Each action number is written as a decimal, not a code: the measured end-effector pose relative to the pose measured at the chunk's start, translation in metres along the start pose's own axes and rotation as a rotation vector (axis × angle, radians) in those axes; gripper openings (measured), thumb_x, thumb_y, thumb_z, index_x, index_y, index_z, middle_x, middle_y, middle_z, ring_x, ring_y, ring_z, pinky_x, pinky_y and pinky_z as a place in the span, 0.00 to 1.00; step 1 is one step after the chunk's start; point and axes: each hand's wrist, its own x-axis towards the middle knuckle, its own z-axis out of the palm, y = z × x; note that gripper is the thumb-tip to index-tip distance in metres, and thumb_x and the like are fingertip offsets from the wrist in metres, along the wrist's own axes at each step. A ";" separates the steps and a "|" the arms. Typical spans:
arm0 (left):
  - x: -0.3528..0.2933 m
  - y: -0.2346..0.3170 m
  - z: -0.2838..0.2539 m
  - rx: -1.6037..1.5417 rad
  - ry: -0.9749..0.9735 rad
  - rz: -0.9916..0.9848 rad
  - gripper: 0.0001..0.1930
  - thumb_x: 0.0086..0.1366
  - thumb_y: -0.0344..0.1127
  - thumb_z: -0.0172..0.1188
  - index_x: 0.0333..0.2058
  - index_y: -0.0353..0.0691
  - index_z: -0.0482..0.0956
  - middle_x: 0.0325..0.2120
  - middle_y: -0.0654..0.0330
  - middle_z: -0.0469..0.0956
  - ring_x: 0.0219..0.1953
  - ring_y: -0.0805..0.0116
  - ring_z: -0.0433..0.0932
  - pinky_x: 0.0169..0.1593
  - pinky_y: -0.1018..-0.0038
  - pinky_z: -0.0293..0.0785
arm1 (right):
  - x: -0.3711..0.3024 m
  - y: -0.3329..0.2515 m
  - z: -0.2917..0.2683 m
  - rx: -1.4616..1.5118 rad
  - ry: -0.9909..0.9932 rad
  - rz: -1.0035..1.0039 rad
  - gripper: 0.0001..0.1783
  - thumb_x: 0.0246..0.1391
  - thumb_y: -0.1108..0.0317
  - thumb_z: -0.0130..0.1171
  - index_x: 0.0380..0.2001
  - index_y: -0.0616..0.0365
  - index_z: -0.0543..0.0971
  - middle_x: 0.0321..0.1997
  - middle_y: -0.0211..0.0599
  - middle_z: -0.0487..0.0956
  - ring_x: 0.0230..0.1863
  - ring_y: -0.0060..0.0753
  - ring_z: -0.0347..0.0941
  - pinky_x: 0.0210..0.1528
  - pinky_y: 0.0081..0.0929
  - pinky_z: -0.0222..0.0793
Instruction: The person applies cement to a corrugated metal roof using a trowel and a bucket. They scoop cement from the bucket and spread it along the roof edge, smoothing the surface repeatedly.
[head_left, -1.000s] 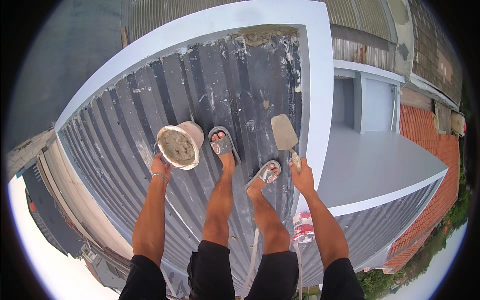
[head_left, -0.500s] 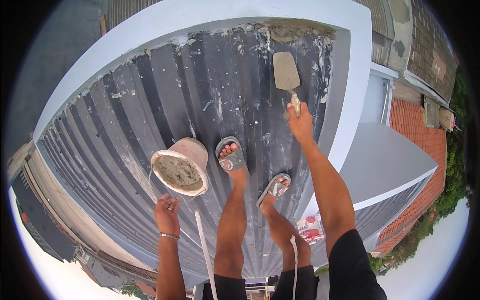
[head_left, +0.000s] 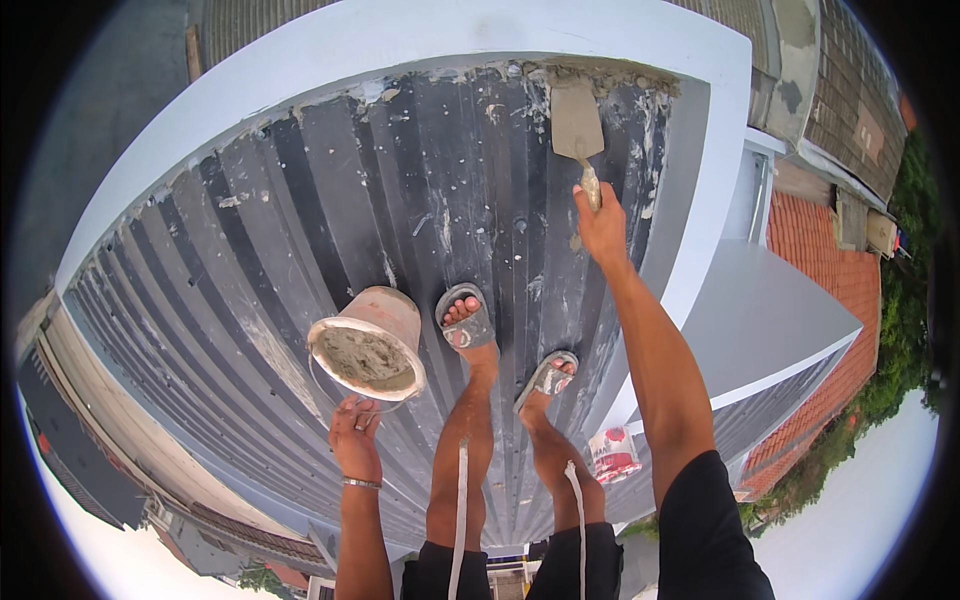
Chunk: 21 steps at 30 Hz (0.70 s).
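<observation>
Nearest, your left hand [head_left: 357, 440] has its fingers closed on the wire handle [head_left: 400, 404] of the bucket [head_left: 375, 312], whose mouth faces you, seemingly keeping the mortar [head_left: 365, 358] within reach. Farther out, your right hand [head_left: 602, 228] clamps its fingers round the trowel [head_left: 577, 122], blade pointing away, apparently so its tip meets the ridge [head_left: 640, 78] below the parapet [head_left: 590, 25].

roof [head_left: 290, 200]: metal-looking sheet, ribbed, dull sheen, spattered with dry-looking pale crust. parapet [head_left: 480, 28]: smooth matt paint. bucket [head_left: 385, 308]: plastic-looking, matt, smeared outside; bail thin, wire-like. mortar [head_left: 365, 360] inside: wet-looking, grainy, lumpy. trowel [head_left: 577, 122]: blade coated matt grey, handle [head_left: 591, 188] rough, crusted. seam mortar [head_left: 635, 78]: rough, uneven. sandals [head_left: 468, 332]: rubbery-looking, matt, smudged. shorts [head_left: 444, 574], sleeve [head_left: 703, 530]: matt cloth. bracelet [head_left: 361, 484]: metal-looking, shiny. tiles [head_left: 820, 285]: matt, ridged, clay-looking.
</observation>
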 end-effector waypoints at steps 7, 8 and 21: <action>0.005 -0.003 0.001 0.004 0.004 -0.023 0.14 0.76 0.40 0.56 0.54 0.40 0.78 0.43 0.59 0.83 0.50 0.65 0.82 0.54 0.66 0.78 | 0.019 -0.026 0.014 0.162 -0.143 0.149 0.25 0.67 0.48 0.62 0.47 0.63 0.76 0.30 0.45 0.80 0.33 0.40 0.81 0.40 0.41 0.75; 0.005 -0.003 0.000 0.009 -0.018 -0.021 0.14 0.76 0.40 0.56 0.54 0.40 0.78 0.43 0.59 0.83 0.50 0.65 0.82 0.55 0.67 0.78 | 0.019 -0.025 0.015 0.202 -0.182 0.210 0.25 0.67 0.48 0.62 0.49 0.62 0.75 0.31 0.42 0.80 0.33 0.35 0.81 0.39 0.39 0.75; 0.003 -0.025 -0.019 0.027 0.035 0.054 0.12 0.76 0.38 0.57 0.51 0.39 0.78 0.39 0.59 0.84 0.46 0.66 0.84 0.53 0.65 0.80 | -0.117 -0.003 0.010 0.203 -0.184 0.035 0.26 0.69 0.50 0.63 0.56 0.60 0.74 0.40 0.39 0.79 0.38 0.31 0.80 0.41 0.34 0.74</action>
